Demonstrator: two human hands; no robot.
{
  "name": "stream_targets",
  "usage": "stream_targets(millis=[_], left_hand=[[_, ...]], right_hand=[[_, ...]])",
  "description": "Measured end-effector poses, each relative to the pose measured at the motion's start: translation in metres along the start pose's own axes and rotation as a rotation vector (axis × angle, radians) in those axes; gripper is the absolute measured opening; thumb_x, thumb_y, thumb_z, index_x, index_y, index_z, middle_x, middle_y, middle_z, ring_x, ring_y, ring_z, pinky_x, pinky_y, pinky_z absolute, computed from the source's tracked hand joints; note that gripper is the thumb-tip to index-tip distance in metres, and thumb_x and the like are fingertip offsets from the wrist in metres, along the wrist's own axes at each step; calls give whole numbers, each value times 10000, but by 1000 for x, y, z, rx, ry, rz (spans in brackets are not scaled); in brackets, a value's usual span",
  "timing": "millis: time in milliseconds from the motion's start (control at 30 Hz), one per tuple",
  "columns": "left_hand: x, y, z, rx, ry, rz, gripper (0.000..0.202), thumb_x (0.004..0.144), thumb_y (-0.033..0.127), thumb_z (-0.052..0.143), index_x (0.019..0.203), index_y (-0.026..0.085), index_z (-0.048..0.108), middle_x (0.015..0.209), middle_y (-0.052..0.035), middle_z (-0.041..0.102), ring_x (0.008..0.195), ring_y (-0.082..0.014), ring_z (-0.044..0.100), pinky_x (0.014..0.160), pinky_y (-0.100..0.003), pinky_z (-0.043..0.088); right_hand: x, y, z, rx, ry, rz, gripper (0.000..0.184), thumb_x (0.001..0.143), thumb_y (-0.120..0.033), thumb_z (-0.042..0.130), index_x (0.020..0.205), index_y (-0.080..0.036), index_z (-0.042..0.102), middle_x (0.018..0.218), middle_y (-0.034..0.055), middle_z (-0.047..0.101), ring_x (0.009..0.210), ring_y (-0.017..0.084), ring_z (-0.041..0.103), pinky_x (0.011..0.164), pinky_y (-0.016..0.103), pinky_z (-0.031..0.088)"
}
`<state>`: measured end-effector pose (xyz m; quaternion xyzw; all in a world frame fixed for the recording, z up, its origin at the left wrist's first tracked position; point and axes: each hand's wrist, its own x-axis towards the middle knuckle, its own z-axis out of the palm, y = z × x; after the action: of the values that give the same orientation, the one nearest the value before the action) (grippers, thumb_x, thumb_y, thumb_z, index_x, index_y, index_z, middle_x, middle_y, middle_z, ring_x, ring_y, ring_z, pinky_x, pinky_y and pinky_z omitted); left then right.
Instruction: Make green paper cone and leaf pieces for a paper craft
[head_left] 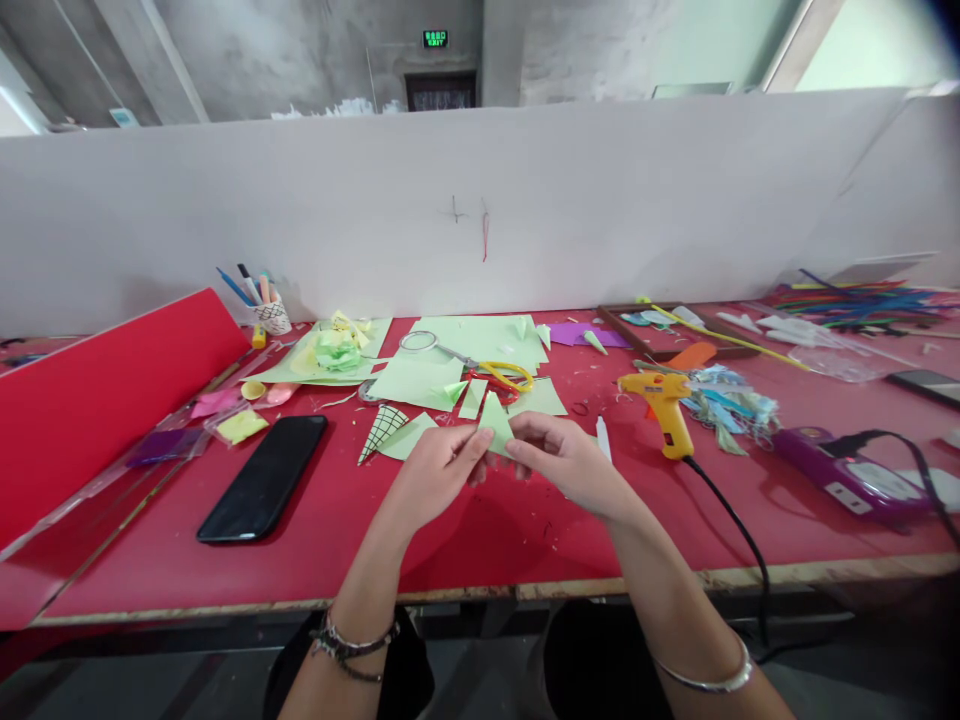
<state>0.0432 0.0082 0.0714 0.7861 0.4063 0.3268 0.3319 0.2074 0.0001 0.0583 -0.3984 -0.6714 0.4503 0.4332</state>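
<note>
Two hands (439, 465) (555, 455), pinching pale green paper (494, 418), above red table (480, 535)

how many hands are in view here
2: the left hand holds the green paper at its left side, the right hand at its right. No other hands show.

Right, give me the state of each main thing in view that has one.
Left hand: pinching the green paper piece
Right hand: pinching the same piece
Large black phone: flat, screen dark
Yellow glue gun: lying down; hot or cold, cannot tell
Pen cup: upright, holding pens
Exit sign: lit
</note>
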Motion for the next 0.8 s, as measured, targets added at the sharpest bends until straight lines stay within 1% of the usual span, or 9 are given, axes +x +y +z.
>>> stream_targets(millis=[100, 200, 333, 400, 467, 533, 633, 733, 800], left_hand=[[0, -1, 1, -19, 47, -25, 423, 866, 406, 314, 605, 147, 523, 504, 27, 516, 493, -99, 491, 516, -201, 351], [0, -3, 2, 6, 78, -49, 414, 850, 427, 350, 598, 149, 525, 474, 37, 496, 467, -93, 473, 496, -196, 334], [0, -5, 0, 56, -28, -7, 417, 831, 423, 398, 542, 147, 517, 445, 43, 495, 448, -83, 471, 492, -188, 327], [-1, -6, -2, 74, -45, 2, 420, 832, 407, 405, 521, 145, 509, 428, 45, 484, 433, -79, 466, 489, -186, 324], [-1, -6, -3, 93, -21, -4, 421, 829, 394, 416, 499, 144, 493, 414, 48, 467, 424, -77, 456, 487, -186, 320], [-1, -6, -2, 96, -5, -14, 420, 828, 385, 415, 492, 145, 490, 410, 48, 460, 423, -77, 450, 486, -189, 319], [0, -6, 3, 88, 3, -37, 418, 830, 391, 400, 508, 146, 507, 419, 42, 475, 431, -84, 455, 492, -196, 326], [1, -4, 3, 135, 22, -32, 422, 835, 413, 384, 539, 147, 525, 452, 33, 494, 461, -93, 463, 502, -209, 324], [-1, -1, -3, 155, 86, -4, 392, 835, 418, 386, 604, 149, 553, 527, 20, 533, 521, -105, 483, 516, -216, 336]], right_hand=[[-1, -2, 0, -3, -62, 36, 175, 801, -313, 472, 682, -185, 472, 593, -22, 573, 497, 84, 534, 506, 208, 417], [-2, -2, 0, 7, -61, 56, 177, 816, -308, 446, 685, -189, 453, 559, -30, 571, 451, 76, 525, 465, 194, 405], [-4, -1, -1, -41, -88, 74, 160, 813, -274, 440, 676, -193, 433, 496, -61, 506, 395, 59, 462, 411, 176, 353], [-5, -1, -1, -72, -79, 65, 154, 808, -263, 445, 672, -192, 437, 481, -66, 484, 403, 59, 449, 418, 176, 351], [-4, 0, 0, -82, -59, 41, 131, 803, -255, 452, 690, -189, 457, 505, -58, 499, 436, 66, 472, 448, 183, 375], [-3, 0, -1, -65, -45, 19, 79, 799, -251, 460, 759, -186, 483, 546, -44, 526, 468, 76, 504, 482, 198, 404], [-1, 1, -4, -39, -41, 13, 91, 799, -255, 460, 843, -183, 493, 579, -30, 546, 481, 84, 519, 493, 211, 423], [-2, 1, -9, -53, -27, 10, 97, 803, -257, 449, 836, -187, 509, 591, -28, 545, 491, 81, 513, 499, 210, 430], [-4, 1, -14, -86, 8, 2, 103, 802, -260, 449, 829, -188, 516, 588, -28, 536, 503, 85, 510, 507, 214, 432]])
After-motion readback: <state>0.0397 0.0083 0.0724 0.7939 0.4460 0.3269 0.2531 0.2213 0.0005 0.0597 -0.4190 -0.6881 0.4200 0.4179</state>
